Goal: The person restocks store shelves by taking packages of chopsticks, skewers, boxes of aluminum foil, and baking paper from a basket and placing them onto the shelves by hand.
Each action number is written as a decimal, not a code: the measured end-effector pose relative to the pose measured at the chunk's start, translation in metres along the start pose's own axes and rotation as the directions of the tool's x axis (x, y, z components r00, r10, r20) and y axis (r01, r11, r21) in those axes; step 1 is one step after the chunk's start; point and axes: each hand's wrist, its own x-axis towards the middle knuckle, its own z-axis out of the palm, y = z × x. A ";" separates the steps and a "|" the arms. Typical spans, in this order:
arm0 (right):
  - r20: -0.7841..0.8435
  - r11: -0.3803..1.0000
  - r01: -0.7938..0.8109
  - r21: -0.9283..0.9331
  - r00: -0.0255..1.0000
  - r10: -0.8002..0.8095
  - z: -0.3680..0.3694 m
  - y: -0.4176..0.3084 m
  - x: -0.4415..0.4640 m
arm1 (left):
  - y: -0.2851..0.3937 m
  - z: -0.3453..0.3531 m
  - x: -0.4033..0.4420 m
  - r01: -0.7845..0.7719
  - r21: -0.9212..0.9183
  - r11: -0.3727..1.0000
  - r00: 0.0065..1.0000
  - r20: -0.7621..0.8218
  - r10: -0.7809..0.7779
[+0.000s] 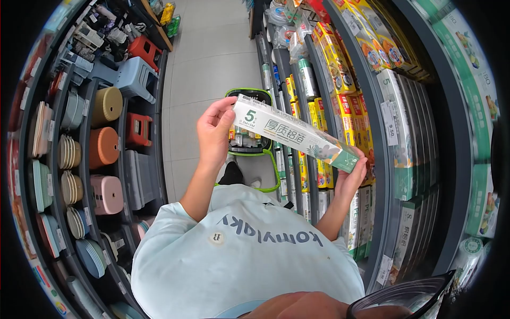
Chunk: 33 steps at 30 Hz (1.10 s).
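Gripping the long box (295, 133) at both ends, your left hand (217, 130) and right hand (351, 177) face open aisle (204, 32) between shelves (381, 181), box axis slanting down rightward.

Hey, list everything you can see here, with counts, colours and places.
Long box: one, white and green, between the hands
Basket: one, black with lime edging, below the box
Rounded plastic items: three, olive, orange, pink, left shelves
Stool: one, pale blue, upper left
Bowls: many, mixed colours, left shelves
Yellow boxes: many, right shelves
White-green boxes: many, right shelves
Floor: grey, aisle
Shirt: one, pale blue, bottom
Left hand: box's left end
Right hand: box's right end
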 end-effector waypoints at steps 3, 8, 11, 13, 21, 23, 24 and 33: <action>0.076 0.997 -0.036 -0.066 0.996 0.041 -0.014 0.003 0.003 | -0.001 0.001 0.001 0.024 0.019 1.000 1.000 -0.020 -0.023; 0.040 0.997 -0.056 -0.048 0.998 0.058 -0.007 -0.003 0.003 | -0.003 0.002 0.002 0.017 0.038 0.999 1.000 0.009 -0.018; 0.005 0.996 -0.089 -0.031 0.996 0.090 -0.010 -0.002 0.004 | -0.004 0.006 0.002 0.023 0.043 0.999 1.000 0.005 -0.024; -0.001 0.994 -0.110 -0.027 0.994 0.110 -0.013 -0.001 0.005 | -0.006 0.004 0.003 0.033 0.051 0.998 0.999 0.006 -0.033; 0.034 0.989 -0.148 -0.032 0.988 0.149 -0.011 -0.003 0.005 | -0.008 0.006 0.001 0.033 0.016 0.999 0.999 0.039 -0.034; 0.034 0.988 -0.152 -0.024 0.988 0.152 -0.011 -0.004 0.005 | -0.008 0.009 0.001 0.034 -0.005 0.999 0.998 0.047 -0.033; 0.035 0.988 -0.156 -0.017 0.987 0.156 -0.011 -0.005 0.004 | -0.008 0.010 0.001 0.038 -0.007 0.999 0.998 0.050 -0.037; -0.003 0.986 -0.158 -0.061 0.987 0.158 -0.014 0.001 0.007 | -0.009 0.006 0.000 0.019 0.047 0.999 0.993 0.114 -0.024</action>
